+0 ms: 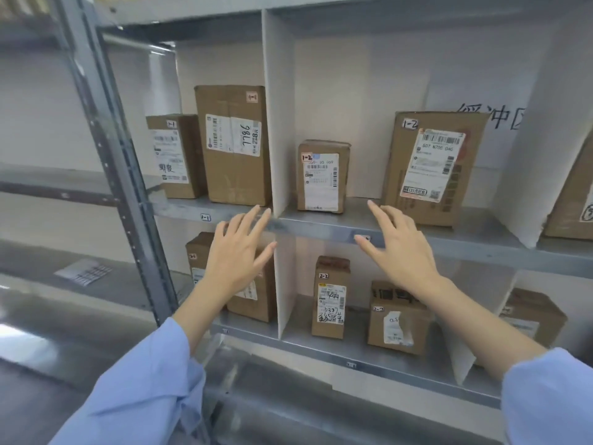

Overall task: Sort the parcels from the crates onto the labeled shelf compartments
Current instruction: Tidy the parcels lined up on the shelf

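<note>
My left hand (239,248) and my right hand (396,244) are both raised with straight, spread fingers in front of the metal shelf (321,228), holding nothing. Between and above them a small brown parcel marked 1-2 (322,176) stands upright in the upper middle compartment. A larger parcel marked 1-2 (431,168) leans at that compartment's right side. Two parcels stand in the upper left compartment: a tall one (236,144) and a shorter one (176,155). The lower middle compartment holds two parcels marked 2-2, a slim one (330,298) and a squat one (398,317).
White dividers (277,117) split the shelves into compartments. Behind my left hand a parcel (256,297) stands in the lower left compartment. More parcels show at far right, one above (574,197) and one below (532,316). A grey upright post (122,175) stands at left.
</note>
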The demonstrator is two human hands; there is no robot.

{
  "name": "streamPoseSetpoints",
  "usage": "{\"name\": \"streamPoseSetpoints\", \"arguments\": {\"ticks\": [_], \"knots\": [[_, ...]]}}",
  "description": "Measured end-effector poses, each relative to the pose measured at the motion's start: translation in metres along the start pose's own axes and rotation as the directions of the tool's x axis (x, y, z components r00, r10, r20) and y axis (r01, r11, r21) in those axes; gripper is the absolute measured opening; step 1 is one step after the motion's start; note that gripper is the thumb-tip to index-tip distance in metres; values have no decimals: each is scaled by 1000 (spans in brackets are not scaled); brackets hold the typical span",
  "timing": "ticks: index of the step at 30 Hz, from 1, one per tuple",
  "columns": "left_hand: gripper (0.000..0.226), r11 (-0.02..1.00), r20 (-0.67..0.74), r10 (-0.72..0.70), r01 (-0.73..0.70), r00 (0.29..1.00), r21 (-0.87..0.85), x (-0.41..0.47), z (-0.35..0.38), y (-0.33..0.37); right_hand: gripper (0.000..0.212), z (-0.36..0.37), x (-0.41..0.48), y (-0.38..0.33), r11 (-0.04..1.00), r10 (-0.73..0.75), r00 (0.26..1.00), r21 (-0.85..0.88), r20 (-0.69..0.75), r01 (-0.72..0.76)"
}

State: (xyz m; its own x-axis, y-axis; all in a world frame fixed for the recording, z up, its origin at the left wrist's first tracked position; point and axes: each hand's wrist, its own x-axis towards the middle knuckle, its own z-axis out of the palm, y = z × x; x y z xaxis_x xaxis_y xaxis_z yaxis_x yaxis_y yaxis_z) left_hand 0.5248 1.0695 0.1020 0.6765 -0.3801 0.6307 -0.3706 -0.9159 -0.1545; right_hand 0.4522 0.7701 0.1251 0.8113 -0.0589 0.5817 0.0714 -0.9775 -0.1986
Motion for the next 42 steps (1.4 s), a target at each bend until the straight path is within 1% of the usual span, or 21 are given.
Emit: {"name": "streamPoseSetpoints", "arguments": {"ticks": [4, 10, 14, 18, 21, 24, 26, 29, 33, 37, 39, 42], "knots": [[70, 990, 43, -139, 138, 989, 26, -26, -8, -23, 68, 13, 3, -25, 995, -58, 997, 80, 47, 54], [75, 971, 106, -237, 233, 966, 47, -62, 3, -66, 69, 47, -12, -75, 978, -158, 979, 160, 131, 136], [76, 968, 155, -251, 246, 956, 51, -78, 23, -94, 69, 76, -16, -108, 972, -192, 966, 166, 175, 163], [82, 970, 211, -241, 243, 947, 17, -88, 55, -141, 68, 126, -15, -152, 970, -202, 952, 178, 229, 163], [85, 979, 259, -197, 205, 945, -4, -83, 85, -177, 68, 170, -5, -177, 982, -146, 950, 157, 276, 106], [86, 990, 318, -111, 132, 942, -46, -72, 119, -204, 69, 211, 11, -195, 993, -59, 942, 120, 330, 20], [85, 991, 330, -56, 92, 942, -92, -64, 143, -219, 71, 235, 21, -203, 995, 9, 932, 91, 361, -45], [85, 983, 352, -38, 97, 935, -153, -50, 174, -237, 72, 260, 30, -207, 988, 132, 913, 27, 385, -154], [83, 988, 337, 1, 51, 941, -146, -30, 207, -254, 75, 282, 38, -206, 964, 263, 881, -84, 392, -251], [84, 988, 327, 27, 25, 945, -156, -19, 232, -260, 78, 298, 49, -200, 949, 315, 847, -128, 429, -288], [83, 987, 323, 51, 2, 945, -160, -14, 241, -261, 79, 306, 53, -196, 945, 324, 834, -111, 447, -308], [78, 982, 327, 55, 8, 943, -187, -10, 247, -262, 80, 318, 56, -189, 944, 317, 826, -69, 466, -324]]}}
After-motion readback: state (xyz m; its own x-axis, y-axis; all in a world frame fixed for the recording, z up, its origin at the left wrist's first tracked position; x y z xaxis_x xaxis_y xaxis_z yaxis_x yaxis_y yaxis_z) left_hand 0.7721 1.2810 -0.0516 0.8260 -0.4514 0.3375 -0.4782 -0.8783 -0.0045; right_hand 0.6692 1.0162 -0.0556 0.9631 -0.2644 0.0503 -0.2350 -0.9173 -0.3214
